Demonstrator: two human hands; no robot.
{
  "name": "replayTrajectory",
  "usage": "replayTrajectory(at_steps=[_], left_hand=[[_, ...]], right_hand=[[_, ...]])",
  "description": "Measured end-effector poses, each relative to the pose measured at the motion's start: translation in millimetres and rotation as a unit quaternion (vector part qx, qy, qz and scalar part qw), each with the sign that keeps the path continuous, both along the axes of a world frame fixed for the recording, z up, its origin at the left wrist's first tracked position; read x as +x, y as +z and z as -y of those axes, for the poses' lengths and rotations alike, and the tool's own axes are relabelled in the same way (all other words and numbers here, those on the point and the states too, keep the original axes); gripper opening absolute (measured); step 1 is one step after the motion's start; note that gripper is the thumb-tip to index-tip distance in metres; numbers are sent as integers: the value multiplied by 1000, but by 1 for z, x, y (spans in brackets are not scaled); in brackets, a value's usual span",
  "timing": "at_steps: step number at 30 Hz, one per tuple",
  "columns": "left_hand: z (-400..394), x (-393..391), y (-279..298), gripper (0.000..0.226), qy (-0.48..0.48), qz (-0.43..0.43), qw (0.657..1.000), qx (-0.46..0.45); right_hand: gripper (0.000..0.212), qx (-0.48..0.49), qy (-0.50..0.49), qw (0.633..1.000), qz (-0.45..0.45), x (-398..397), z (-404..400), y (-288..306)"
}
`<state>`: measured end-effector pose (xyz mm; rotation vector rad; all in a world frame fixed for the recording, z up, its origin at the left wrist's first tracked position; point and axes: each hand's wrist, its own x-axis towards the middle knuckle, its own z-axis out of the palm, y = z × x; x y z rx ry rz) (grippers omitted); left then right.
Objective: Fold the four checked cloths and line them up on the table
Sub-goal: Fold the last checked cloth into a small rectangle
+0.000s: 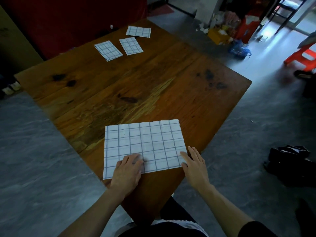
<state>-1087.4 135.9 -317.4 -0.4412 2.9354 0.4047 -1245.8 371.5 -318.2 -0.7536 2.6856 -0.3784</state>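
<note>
A large white cloth with a blue check [145, 142] lies flat on the near corner of the wooden table [136, 86]. My left hand [128, 170] presses flat on its near edge, fingers spread. My right hand [195, 165] lies flat at the cloth's near right corner, the thumb on the cloth. Three small folded checked cloths rest at the far side: one at the left [108, 50], one in the middle [131, 46], and one further back on the right [138, 31].
The table's near corner points toward my body, with grey floor on both sides. A black bag [289, 161] lies on the floor at the right. A red plastic stool [302, 56] and clutter with a yellow box [218, 35] stand at the far right.
</note>
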Motion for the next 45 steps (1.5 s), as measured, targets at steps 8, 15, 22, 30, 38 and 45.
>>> replayTrajectory(at_steps=[8,15,22,30,38,45], left_hand=[[0,-7,11,38,-3,-2,1000,12],[-5,-17,19,57,-15,1,999,51],[-6,-36,11,66,-64,46,997,12],[20,-44,7,71,-35,110,993,11],[24,-31,19,63,4,3,1000,16],[35,-2,14,46,-91,45,995,13]], right_hand=[[47,20,-24,999,-29,-7,-11,9],[40,-58,92,994,-27,9,26,17],[51,-28,153,988,-19,18,46,17],[54,-29,139,990,25,10,41,19],[42,-60,145,988,1,5,55,23],[42,-76,177,981,8,24,76,24]])
